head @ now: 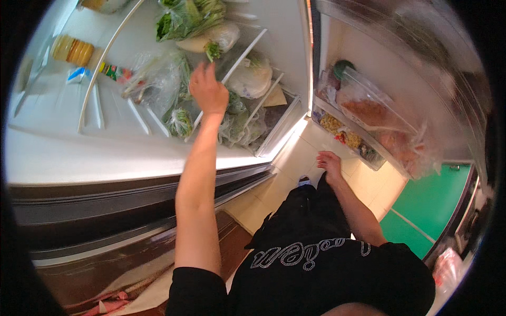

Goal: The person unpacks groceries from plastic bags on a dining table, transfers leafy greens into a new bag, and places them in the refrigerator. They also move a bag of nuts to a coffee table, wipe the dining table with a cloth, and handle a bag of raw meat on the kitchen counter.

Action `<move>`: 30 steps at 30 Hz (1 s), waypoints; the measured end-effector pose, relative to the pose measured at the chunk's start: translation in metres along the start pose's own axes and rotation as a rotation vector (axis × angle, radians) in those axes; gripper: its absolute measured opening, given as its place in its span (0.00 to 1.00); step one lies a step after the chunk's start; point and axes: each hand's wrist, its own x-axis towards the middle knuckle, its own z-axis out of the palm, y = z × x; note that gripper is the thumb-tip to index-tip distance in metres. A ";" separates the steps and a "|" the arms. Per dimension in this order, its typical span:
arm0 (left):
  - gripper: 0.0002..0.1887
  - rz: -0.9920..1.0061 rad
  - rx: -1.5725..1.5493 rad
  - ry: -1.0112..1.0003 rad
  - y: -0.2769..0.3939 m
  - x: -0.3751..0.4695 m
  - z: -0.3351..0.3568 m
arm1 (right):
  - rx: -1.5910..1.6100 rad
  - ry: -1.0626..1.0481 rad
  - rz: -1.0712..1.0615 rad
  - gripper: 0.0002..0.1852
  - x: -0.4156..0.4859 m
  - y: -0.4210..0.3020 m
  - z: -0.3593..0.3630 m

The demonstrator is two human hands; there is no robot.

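Observation:
My left hand (208, 87) reaches into an open refrigerator, its fingers slightly spread. Just beyond the fingertips lies a small bunch of green leaves with pale stems (212, 50); whether they touch cannot be told. It rests against a clear bag holding something pale (227, 35), below bagged leafy greens (191, 15). Left of the hand lies a crumpled clear plastic bag with greens (158, 79). On its right, a white bagged vegetable (251, 77) sits behind a shelf edge. My right hand (330, 162) hangs over the floor beside my leg, fingers loosely bent, holding nothing.
Bottles (73, 50) lie on the left of the fridge interior. The fridge's door bins (355, 122) hold bagged food at the right. More bagged greens (237, 122) sit low in the fridge. Below the right bins are a tiled floor (294, 150) and a green panel (431, 205).

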 end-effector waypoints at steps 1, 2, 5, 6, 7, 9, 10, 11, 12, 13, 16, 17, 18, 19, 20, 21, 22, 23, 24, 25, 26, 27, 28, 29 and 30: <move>0.26 0.034 -0.055 0.002 0.015 -0.012 0.003 | 0.041 0.054 -0.026 0.09 -0.007 -0.002 -0.027; 0.25 0.064 -0.072 -0.060 0.030 -0.026 0.007 | 0.044 0.174 -0.045 0.10 -0.013 -0.004 -0.054; 0.17 0.101 -0.300 -0.205 0.070 -0.087 0.010 | 0.149 0.446 -0.228 0.12 -0.047 -0.023 -0.138; 0.16 0.101 -0.373 -0.327 0.080 -0.110 0.009 | 0.174 0.592 -0.310 0.11 -0.061 -0.033 -0.162; 0.15 0.101 -0.443 -0.436 0.090 -0.134 0.006 | 0.202 0.685 -0.375 0.10 -0.078 -0.048 -0.185; 0.13 0.183 -0.529 -0.495 0.112 -0.181 -0.003 | 0.196 0.840 -0.578 0.12 -0.113 -0.083 -0.218; 0.12 0.169 -0.593 -0.520 0.122 -0.202 -0.010 | 0.066 0.921 -0.705 0.14 -0.125 -0.103 -0.226; 0.12 0.169 -0.653 -0.555 0.133 -0.218 -0.018 | -0.122 0.944 -0.788 0.15 -0.137 -0.123 -0.230; 0.11 0.130 -0.691 -0.610 0.142 -0.232 -0.025 | -0.174 0.882 -0.863 0.15 -0.144 -0.138 -0.228; 0.10 0.100 -0.738 -0.654 0.153 -0.243 -0.034 | -0.235 0.811 -0.960 0.15 -0.150 -0.151 -0.223; 0.10 0.063 -0.761 -0.691 0.189 -0.260 -0.059 | -0.961 0.718 -1.070 0.13 -0.163 -0.171 -0.207; 0.10 0.060 -0.776 -0.692 0.201 -0.264 -0.069 | -1.010 0.627 -1.058 0.14 -0.164 -0.174 -0.203; 0.09 0.069 -0.820 -0.688 0.212 -0.264 -0.075 | -1.073 0.593 -1.014 0.15 -0.166 -0.172 -0.199; 0.09 0.056 -0.842 -0.668 0.224 -0.266 -0.084 | -1.139 0.571 -0.961 0.16 -0.167 -0.170 -0.198; 0.09 0.045 -0.862 -0.647 0.236 -0.269 -0.093 | -1.149 0.554 -0.986 0.17 -0.168 -0.169 -0.199; 0.09 0.038 -0.890 -0.603 0.247 -0.272 -0.102 | -1.149 0.547 -0.960 0.18 -0.168 -0.167 -0.200; 0.10 0.049 -0.895 -0.675 0.255 -0.273 -0.108 | -1.175 0.519 -0.976 0.22 -0.168 -0.165 -0.203; 0.10 0.044 -0.900 -0.652 0.265 -0.275 -0.116 | -1.207 0.492 -0.991 0.23 -0.168 -0.164 -0.206; 0.10 0.036 -0.904 -0.628 0.274 -0.278 -0.124 | -1.229 0.475 -0.991 0.24 -0.168 -0.162 -0.208; 0.10 0.028 -0.912 -0.605 0.281 -0.282 -0.133 | -1.248 0.445 -1.013 0.25 -0.169 -0.161 -0.210; 0.10 0.018 -0.924 -0.578 0.288 -0.284 -0.142 | -1.267 0.427 -1.024 0.28 -0.169 -0.160 -0.212; 0.10 0.018 -0.916 -0.586 0.295 -0.285 -0.149 | -1.274 0.423 -1.041 0.29 -0.171 -0.160 -0.212; 0.11 0.028 -0.915 -0.579 0.301 -0.285 -0.155 | -1.278 0.414 -1.046 0.29 -0.172 -0.159 -0.212; 0.12 0.034 -0.916 -0.579 0.309 -0.284 -0.161 | -1.273 0.410 -1.045 0.29 -0.175 -0.158 -0.212; 0.13 0.032 -0.906 -0.573 0.316 -0.283 -0.166 | -1.285 0.420 -1.072 0.30 -0.177 -0.156 -0.209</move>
